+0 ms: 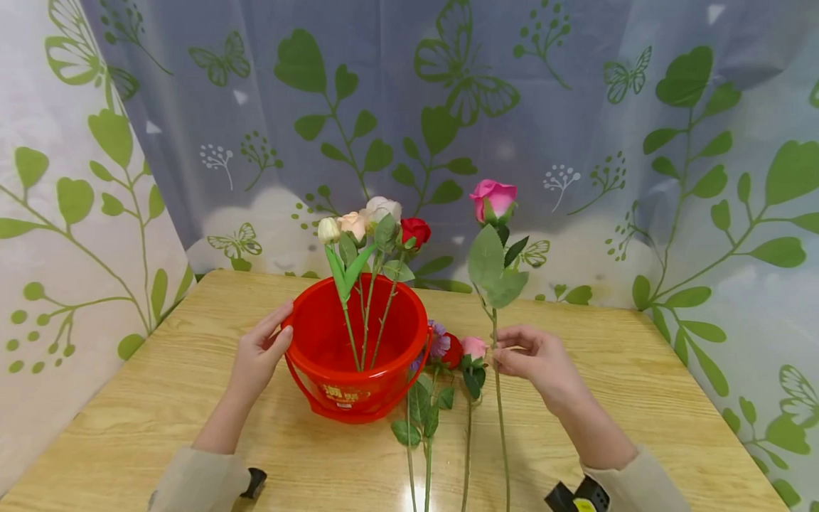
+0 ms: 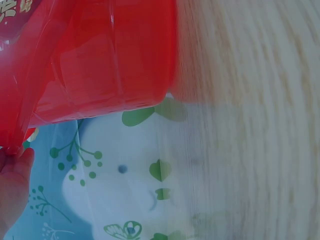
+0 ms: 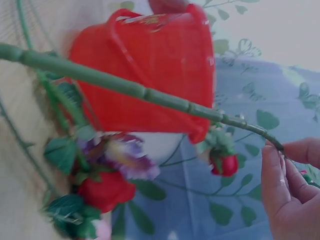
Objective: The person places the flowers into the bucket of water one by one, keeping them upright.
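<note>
The right hand point(image 1: 534, 363) pinches a pink rose point(image 1: 489, 263) by its stem, thumb and fingers clamped together, right of the red bucket point(image 1: 320, 320). The stem's lower end is cut off in the head view; the rose's long axis is nearly upright, blossom uppermost. The left hand point(image 1: 256, 355) touches the bucket's rim, thumb and forefinger apart; whether they grip, I cannot tell. Loose flowers point(image 1: 453, 351) lie between, partly hidden.
</note>
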